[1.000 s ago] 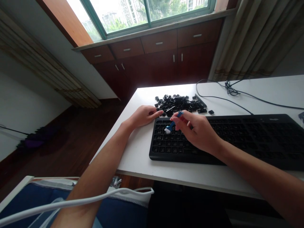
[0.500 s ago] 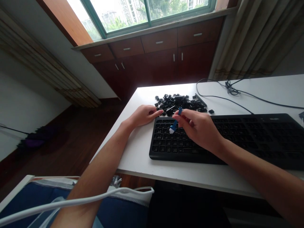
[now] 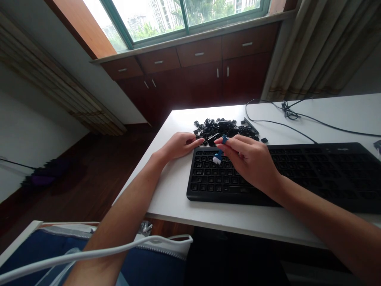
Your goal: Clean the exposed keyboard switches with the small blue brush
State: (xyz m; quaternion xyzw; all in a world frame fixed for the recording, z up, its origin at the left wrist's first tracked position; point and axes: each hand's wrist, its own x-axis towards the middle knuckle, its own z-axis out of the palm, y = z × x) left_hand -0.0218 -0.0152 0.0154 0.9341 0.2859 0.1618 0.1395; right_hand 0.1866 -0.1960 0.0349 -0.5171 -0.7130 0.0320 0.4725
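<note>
Right hand (image 3: pixel 253 161) pinching blue brush (image 3: pixel 218 155), seemingly bristles-down, over keyboard (image 3: pixel 312 174).

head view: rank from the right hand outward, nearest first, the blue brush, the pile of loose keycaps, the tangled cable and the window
1. blue brush: pinched in the right hand, bristles down over the black keyboard.
2. pile of loose keycaps: on the white table just beyond the fingers.
3. tangled cable: farther back and to the right.
4. window: beyond the table, above the wooden drawers.
</note>
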